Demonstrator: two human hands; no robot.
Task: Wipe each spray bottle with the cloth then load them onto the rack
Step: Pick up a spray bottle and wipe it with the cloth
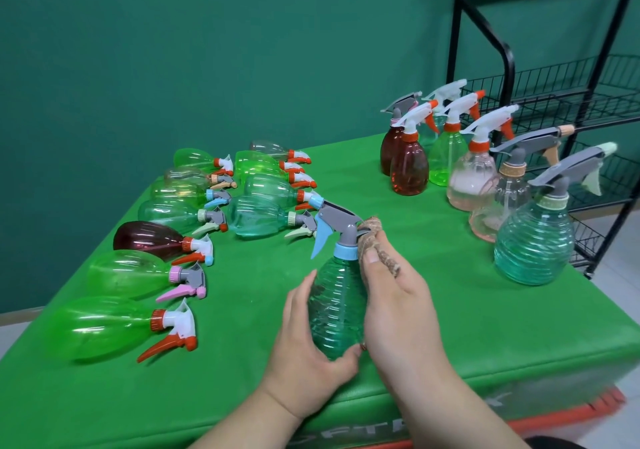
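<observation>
Teal, ribbed and see-through, the plastic spray bottle point(337, 310) is upright near the green worktop's point(242, 396) front edge, the left hand point(308, 351) curled round its belly, seemingly to steady it while the right hand point(398, 310) pinches the brown woven cloth point(375, 244) against its neck.

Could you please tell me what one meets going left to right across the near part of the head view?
Nearest lying green bottle → left hand → held teal bottle → right hand with cloth → standing teal bottle → rack.
</observation>
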